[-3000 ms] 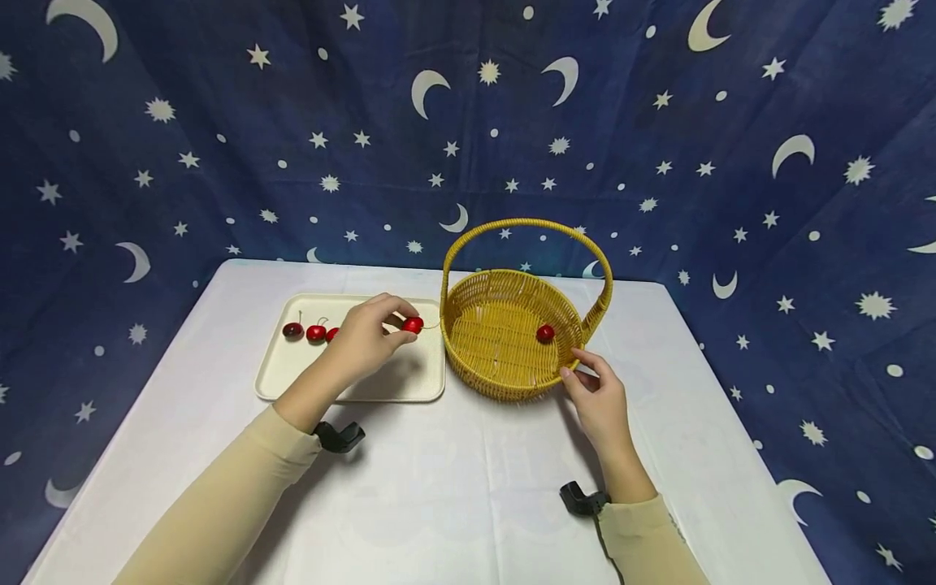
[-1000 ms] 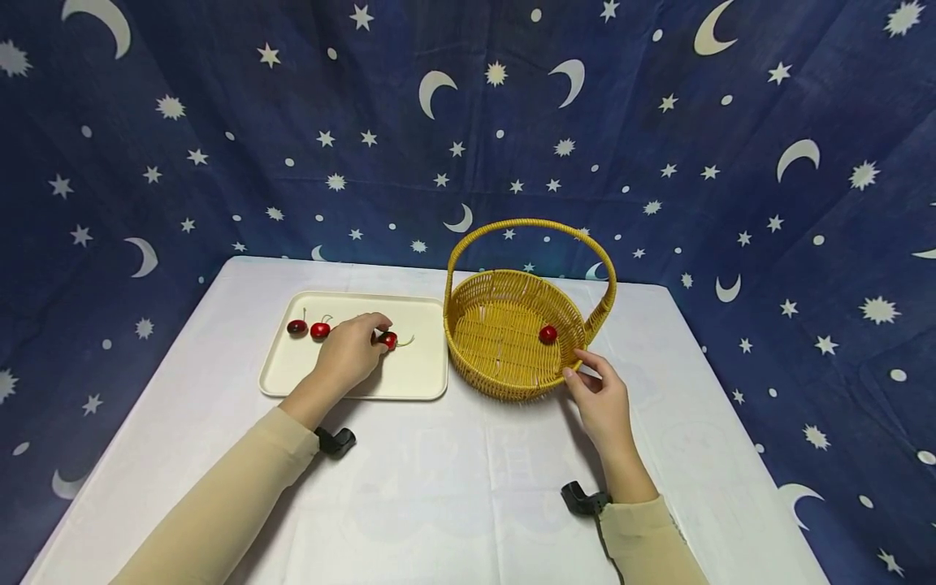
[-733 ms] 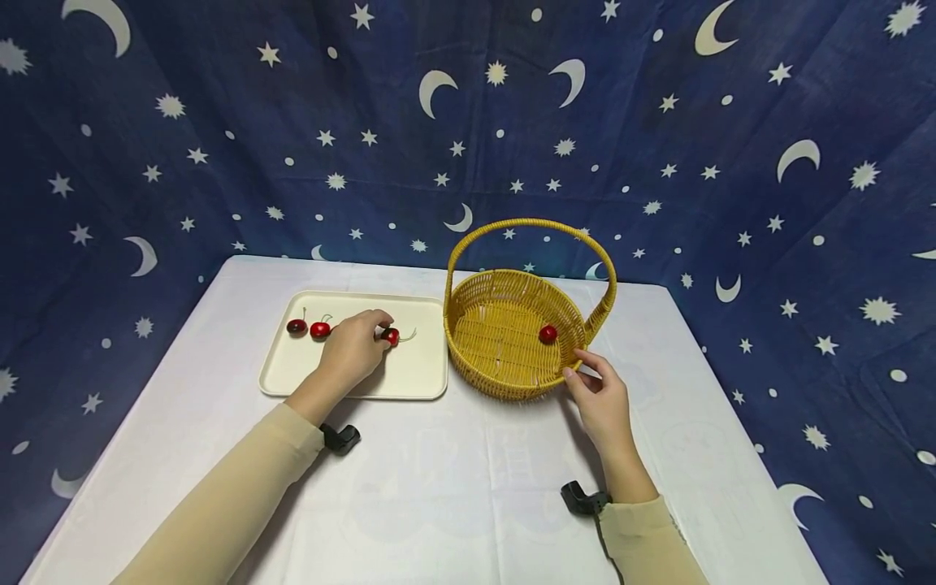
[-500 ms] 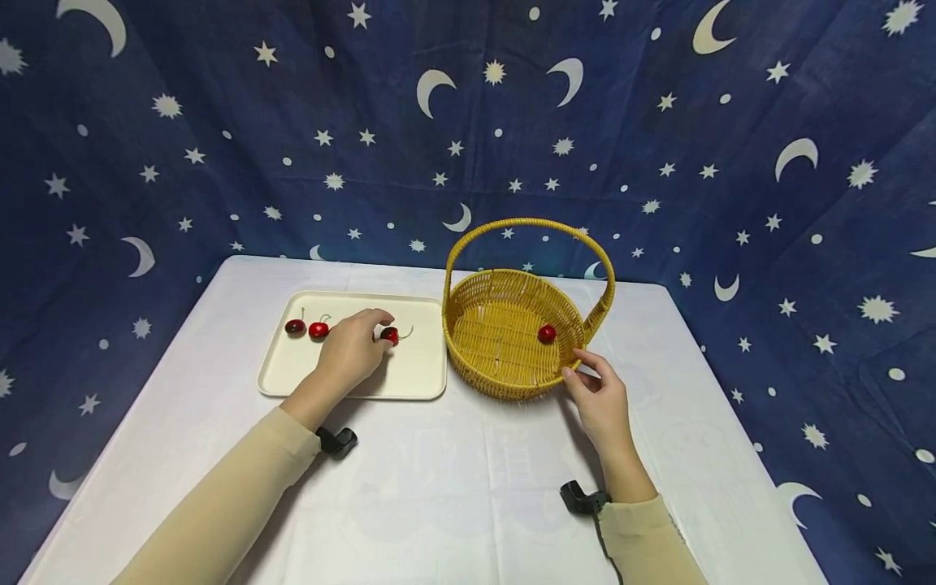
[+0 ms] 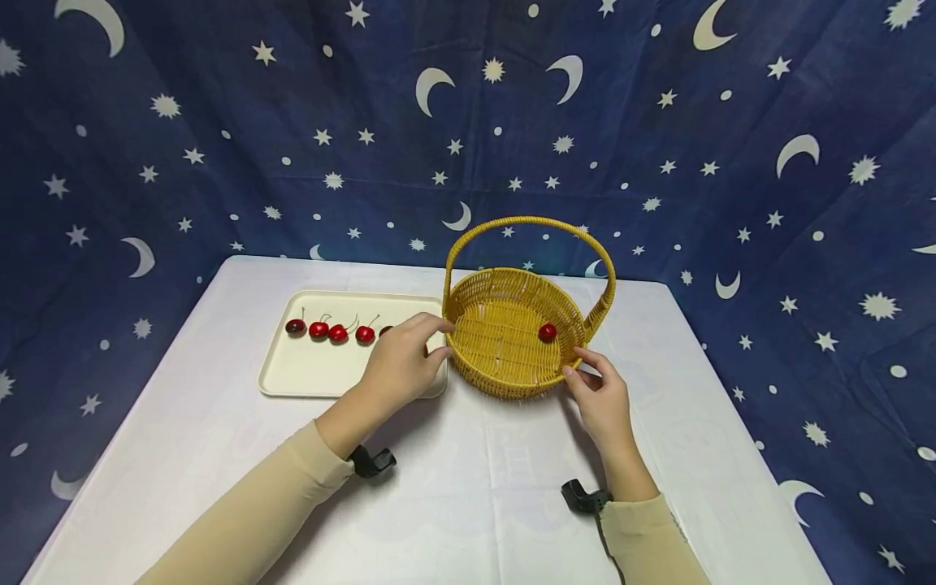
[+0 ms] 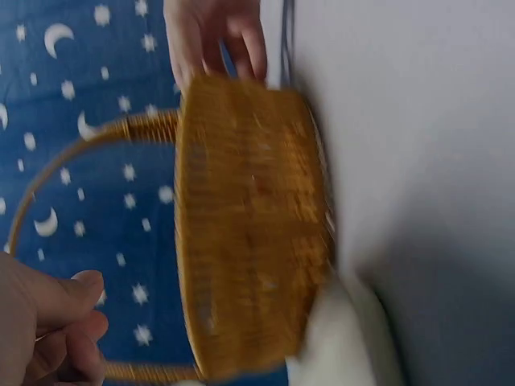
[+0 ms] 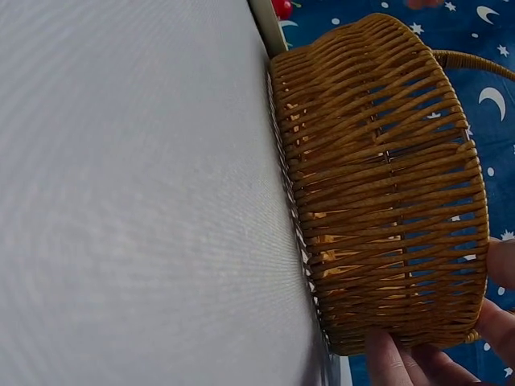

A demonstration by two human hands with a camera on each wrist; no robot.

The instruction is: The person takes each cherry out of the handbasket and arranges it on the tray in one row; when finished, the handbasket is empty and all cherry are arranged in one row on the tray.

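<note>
My left hand [image 5: 405,357] is over the right end of the cream tray [image 5: 307,382], its fingertips beside the left rim of the yellow wicker basket [image 5: 504,378]. Thumb and forefinger stand apart with nothing visible between them; the blurred left wrist view leaves contact with the basket unclear. With thumb and fingers, my right hand [image 5: 603,402] pinches the basket's right front rim, as the right wrist view also shows. One red cherry [image 5: 547,332] lies inside the basket. Several stemmed cherries [image 5: 338,333] form a row on the tray; a dark one [image 5: 386,330] is partly covered by the left hand.
The basket's tall arched handle [image 5: 526,220] rises over its opening. A white cloth [image 5: 453,504] covers the table. Behind it hangs a dark blue curtain [image 5: 395,97] with moons and stars. Each wrist wears a black camera mount [image 5: 373,463].
My left hand has left the cherry at the tray's middle and moved right to the basket's left rim, uncovering cherries in the row. The right hand keeps its hold on the rim.
</note>
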